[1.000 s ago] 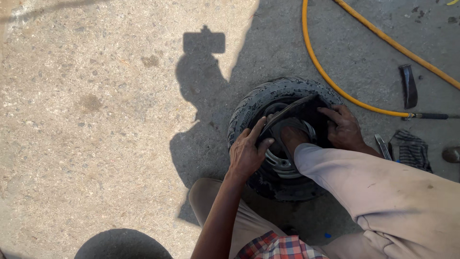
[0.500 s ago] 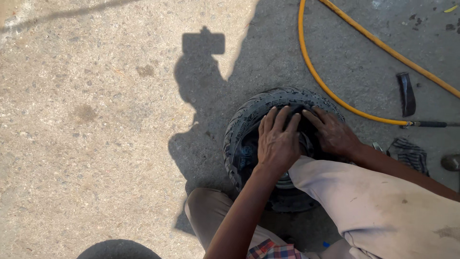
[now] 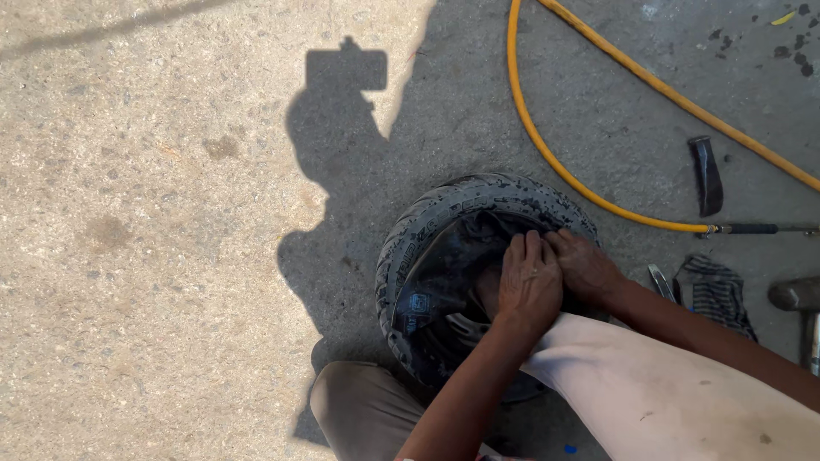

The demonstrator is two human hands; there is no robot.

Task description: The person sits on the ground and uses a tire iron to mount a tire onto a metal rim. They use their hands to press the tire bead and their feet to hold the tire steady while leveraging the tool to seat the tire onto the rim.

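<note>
A small black tyre (image 3: pixel 444 209) lies flat on the concrete, just in front of my knees. A floppy black inner tube (image 3: pixel 440 273) spreads over its middle and hides most of the metal rim (image 3: pixel 465 329). My left hand (image 3: pixel 528 286) lies on the tube at the right side of the opening, fingers together and pressed down over the rubber. Touching it on the right, my right hand (image 3: pixel 588 266) grips the same fold of tube against the tyre's inner edge. My leg in light trousers (image 3: pixel 666 401) crosses below both hands.
A yellow hose (image 3: pixel 547 154) curves round behind the tyre to a dark nozzle (image 3: pixel 752 229). A black tyre lever (image 3: pixel 705 175), a striped cloth (image 3: pixel 717 294), a metal tool (image 3: pixel 659 280) and a hammer head (image 3: pixel 794 294) lie at the right.
My left hand has moved from the tyre's left edge across to the right, beside my right hand. The tube now covers the rim that showed before.
</note>
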